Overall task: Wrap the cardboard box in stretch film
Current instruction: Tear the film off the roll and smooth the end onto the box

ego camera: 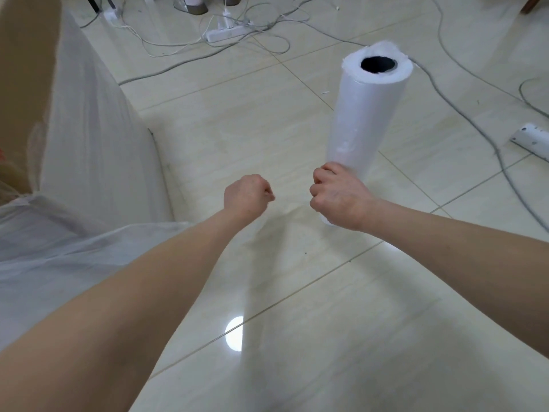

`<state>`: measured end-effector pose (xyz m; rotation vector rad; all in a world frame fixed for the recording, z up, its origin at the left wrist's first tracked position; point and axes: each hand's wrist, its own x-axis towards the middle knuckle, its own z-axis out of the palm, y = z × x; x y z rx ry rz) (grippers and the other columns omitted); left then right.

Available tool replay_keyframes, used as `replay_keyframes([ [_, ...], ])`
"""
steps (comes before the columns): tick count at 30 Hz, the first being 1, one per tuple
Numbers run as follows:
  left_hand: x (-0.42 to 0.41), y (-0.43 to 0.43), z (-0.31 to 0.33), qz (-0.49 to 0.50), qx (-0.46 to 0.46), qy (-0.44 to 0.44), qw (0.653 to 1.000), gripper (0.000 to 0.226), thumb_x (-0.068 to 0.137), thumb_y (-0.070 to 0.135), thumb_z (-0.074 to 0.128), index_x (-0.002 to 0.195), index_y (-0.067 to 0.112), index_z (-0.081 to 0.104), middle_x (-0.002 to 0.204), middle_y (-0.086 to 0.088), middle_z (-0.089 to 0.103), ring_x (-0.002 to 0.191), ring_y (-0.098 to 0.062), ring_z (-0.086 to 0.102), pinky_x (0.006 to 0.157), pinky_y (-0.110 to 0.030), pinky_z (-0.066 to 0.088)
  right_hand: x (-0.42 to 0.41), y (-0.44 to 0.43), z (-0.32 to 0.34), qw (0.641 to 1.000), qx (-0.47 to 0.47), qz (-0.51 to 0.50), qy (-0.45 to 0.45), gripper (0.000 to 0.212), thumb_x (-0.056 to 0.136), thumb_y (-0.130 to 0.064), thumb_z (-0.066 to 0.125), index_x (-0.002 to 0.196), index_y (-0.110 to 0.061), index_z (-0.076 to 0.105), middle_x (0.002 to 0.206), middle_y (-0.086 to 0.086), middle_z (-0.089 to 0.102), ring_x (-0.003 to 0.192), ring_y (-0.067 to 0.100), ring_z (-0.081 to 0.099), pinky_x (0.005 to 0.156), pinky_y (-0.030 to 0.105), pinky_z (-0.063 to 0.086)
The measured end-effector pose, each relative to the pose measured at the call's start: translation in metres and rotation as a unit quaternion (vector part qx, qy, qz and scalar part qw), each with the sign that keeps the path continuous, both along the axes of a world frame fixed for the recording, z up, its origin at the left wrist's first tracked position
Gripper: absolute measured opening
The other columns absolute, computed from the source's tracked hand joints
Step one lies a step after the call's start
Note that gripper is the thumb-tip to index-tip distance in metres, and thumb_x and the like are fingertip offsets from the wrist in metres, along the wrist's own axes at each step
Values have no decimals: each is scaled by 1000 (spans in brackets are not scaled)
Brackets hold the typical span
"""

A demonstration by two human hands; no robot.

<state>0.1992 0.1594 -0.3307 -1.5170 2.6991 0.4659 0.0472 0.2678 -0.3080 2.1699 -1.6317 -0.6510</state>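
The cardboard box stands at the far left, its brown top showing and its side and near corner covered in cloudy stretch film. My right hand is shut around the lower end of the white stretch film roll, which stands nearly upright above the floor with its dark hollow core facing up. My left hand is a closed fist just left of the roll's base, apart from the box. A faint, hazy sheet seems to hang below and between my hands; I cannot tell whether the left fist pinches it.
Glossy pale floor tiles lie under my arms. A white power strip and several grey cables cross the floor at the back and right. Another white strip lies at the right edge. Someone's shoes stand at the top.
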Motion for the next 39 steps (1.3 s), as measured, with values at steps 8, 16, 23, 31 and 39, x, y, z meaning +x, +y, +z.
replay_keyframes([
  [8, 2, 12, 0, -39, 105, 111, 988, 12, 96, 20, 44, 89, 19, 54, 77, 10, 69, 80, -17, 59, 67, -30, 46, 11, -6, -5, 996, 18, -76, -34, 49, 90, -53, 50, 115, -11, 46, 107, 0, 67, 111, 25, 45, 100, 37, 29],
  [16, 5, 19, 2, -55, 100, 51, 992, 43, 78, 51, 69, 109, 24, 56, 93, 4, 66, 93, -20, 60, 76, -32, 46, 12, -22, -9, 996, 25, -76, -30, 23, 96, -26, 48, 111, -26, 65, 116, -2, 55, 121, 26, 38, 102, 38, 28],
  [23, -17, 21, -11, -124, -73, -42, 989, 64, 71, 60, 70, 124, 29, 52, 123, 0, 44, 118, -20, 42, 93, -34, 34, 7, -20, -13, 994, 61, -85, -28, 23, 96, -29, 47, 112, -26, 63, 108, -7, 69, 126, 21, 39, 113, 40, 16],
  [31, -18, 18, -18, -132, -43, 16, 990, 25, 93, 33, 56, 116, 24, 58, 106, 7, 69, 107, -18, 58, 91, -31, 35, 5, -18, -17, 995, 50, -82, -26, 22, 96, -23, 47, 113, -24, 62, 110, -4, 68, 124, 23, 42, 115, 40, 14],
  [39, -23, 25, -20, -114, -51, 3, 992, 22, 94, 40, 53, 106, 31, 70, 101, 5, 72, 96, -20, 61, 74, -26, 30, 9, -15, -8, 994, 62, -80, -32, 30, 93, -15, 46, 117, -25, 62, 115, -4, 65, 126, 25, 39, 115, 41, 15],
])
